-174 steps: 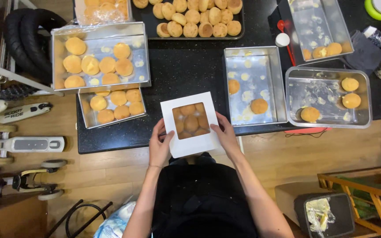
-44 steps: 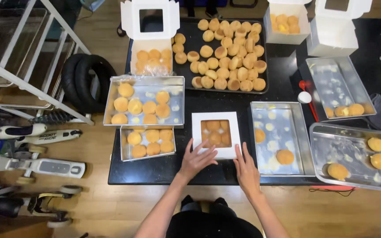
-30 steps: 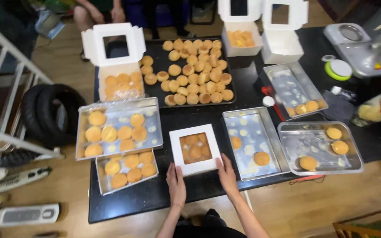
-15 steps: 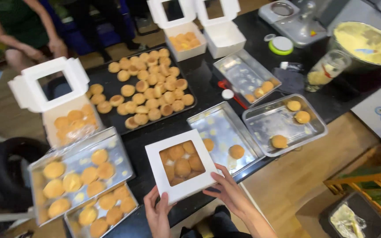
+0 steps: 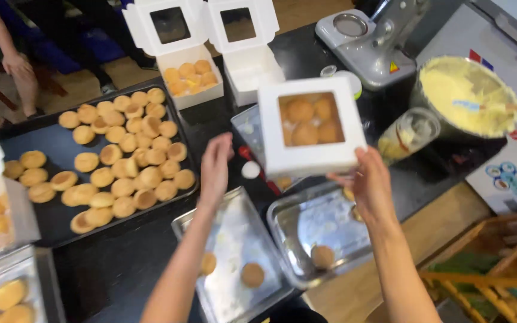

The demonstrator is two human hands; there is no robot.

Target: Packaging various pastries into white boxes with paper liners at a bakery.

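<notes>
White card makes up the closed pastry box [image 5: 311, 128], a square box with a clear window in its lid through which several golden round buns show. It is lifted off the black surface [image 5: 121, 263] and hangs in the air, tilted a little, above the metal trays. The right hand [image 5: 371, 185] holds it from below and at its near edge, fingers closed against the underside in a firm grip. The left hand [image 5: 215, 167] is off the box, just to the left of it, fingers spread and holding nothing. So the box lies up and slightly left of the right hand, and to the right of the left hand; being square, it has no clear long axis. The right hand is the nearer one.

Left of the box lies a dark baking tray [image 5: 61, 221] covered with rows of buns. Beyond the box stand two open window boxes [image 5: 210, 66], one part filled with buns and one empty. Below the box are two steel trays [image 5: 306, 233] with a few buns left. Right of the box stand a plastic cup [image 5: 408, 134] and a metal bowl of yellow cream [image 5: 465, 96]; beyond it, a grey machine [image 5: 372, 36].

Half a second ago the box lay flat on the surface with both hands at its near edge; now it is raised and carried on the right hand alone.
</notes>
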